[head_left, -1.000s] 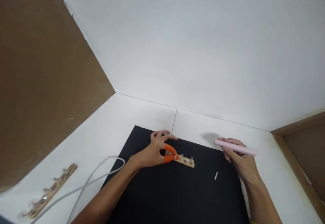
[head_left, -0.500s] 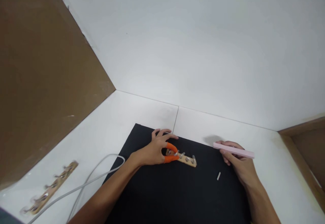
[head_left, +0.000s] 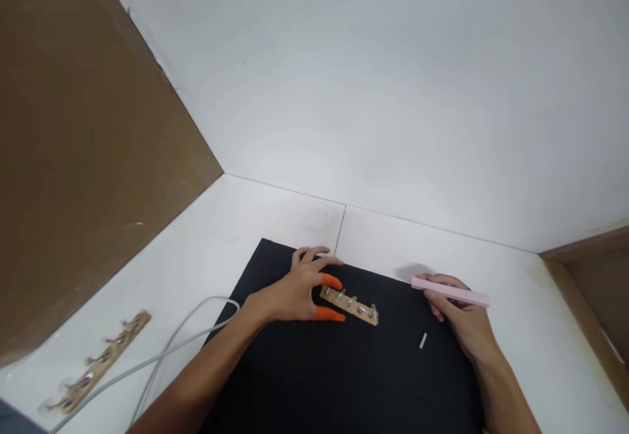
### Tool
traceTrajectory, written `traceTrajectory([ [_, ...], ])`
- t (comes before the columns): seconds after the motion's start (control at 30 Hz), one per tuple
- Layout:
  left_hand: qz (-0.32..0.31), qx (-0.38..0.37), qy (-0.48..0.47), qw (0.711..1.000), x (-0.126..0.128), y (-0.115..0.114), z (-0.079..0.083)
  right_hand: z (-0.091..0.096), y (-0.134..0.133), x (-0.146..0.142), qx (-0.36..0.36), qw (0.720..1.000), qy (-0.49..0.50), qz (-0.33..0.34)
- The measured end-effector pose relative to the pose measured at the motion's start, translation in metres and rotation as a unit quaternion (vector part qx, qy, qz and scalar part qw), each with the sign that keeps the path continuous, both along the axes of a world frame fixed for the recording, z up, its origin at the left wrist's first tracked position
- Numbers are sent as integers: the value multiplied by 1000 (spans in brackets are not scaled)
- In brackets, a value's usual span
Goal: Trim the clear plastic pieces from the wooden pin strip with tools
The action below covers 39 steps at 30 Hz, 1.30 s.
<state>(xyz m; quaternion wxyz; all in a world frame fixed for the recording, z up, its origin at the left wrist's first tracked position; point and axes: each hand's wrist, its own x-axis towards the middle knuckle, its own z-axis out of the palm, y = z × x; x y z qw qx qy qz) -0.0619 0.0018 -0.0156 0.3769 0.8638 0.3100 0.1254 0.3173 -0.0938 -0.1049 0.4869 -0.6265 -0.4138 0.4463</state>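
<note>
At the near left of the white counter [head_left: 248,234], we locate a tan wooden strip with clear, round-ended fittings [head_left: 101,368], beside a thin, looped pale grey cable [head_left: 164,354]. At centre, we find a flat black mat [head_left: 344,375] bearing a small white stick [head_left: 423,340] toward its right edge. Slightly farther, a light wooden strip with clear pegs [head_left: 354,307] lies on the mat. Our left hand [head_left: 297,288] straddles its left end, orange-covered fingers [head_left: 330,314] spread; we cannot tell whether they touch it. Our right hand [head_left: 464,319] pinches a pink rectangular bar [head_left: 449,290] at the mat's far right corner. Behind stands a white wall [head_left: 368,80].
</note>
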Motion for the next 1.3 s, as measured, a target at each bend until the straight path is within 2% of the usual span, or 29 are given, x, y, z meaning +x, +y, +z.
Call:
traceTrajectory([
  [0.1, 3, 16, 0, 1000, 2, 1, 6, 0, 0, 0, 5, 1000, -5, 3],
  [0.23, -25, 36, 10, 999, 11, 5, 9, 3, 0, -3, 9, 1000, -11, 6],
  [0.57, -80, 78, 28, 993, 37, 12, 1, 1, 0, -3, 7, 1000, -19, 9],
  [1.1, -67, 76, -15, 995, 38, 13, -8, 2, 1, -4, -8, 1000, -11, 16],
  [1.3, -62, 69, -31, 995, 37, 13, -11, -4, 0, 1, -2, 1000, 4, 23],
])
